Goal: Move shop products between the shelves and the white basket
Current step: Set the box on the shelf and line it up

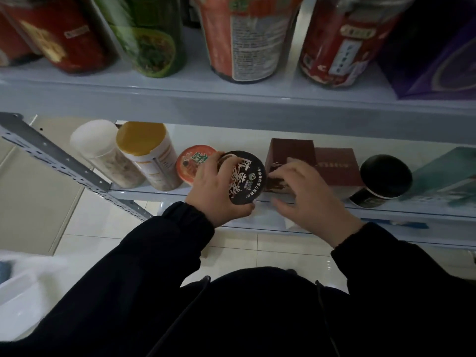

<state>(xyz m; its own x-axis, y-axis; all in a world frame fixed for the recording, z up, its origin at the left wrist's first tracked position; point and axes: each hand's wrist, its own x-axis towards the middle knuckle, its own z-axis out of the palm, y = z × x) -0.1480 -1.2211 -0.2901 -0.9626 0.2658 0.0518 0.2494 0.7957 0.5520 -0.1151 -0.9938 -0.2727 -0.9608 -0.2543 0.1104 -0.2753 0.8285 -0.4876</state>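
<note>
Black cup lid [243, 177] with white lettering, orange-red cup [192, 161], maroon boxes [334, 166].

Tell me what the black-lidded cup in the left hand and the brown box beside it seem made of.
The cup: its lid looks like printed paper or foil, flat, low sheen, with white lettering; its body is mostly hidden by the left hand. The brown box: likely cardboard, matte, with sharp straight edges.

shop | metal shelves [231, 104] stocked with packaged cups [197, 163], boxes [334, 166]
</note>
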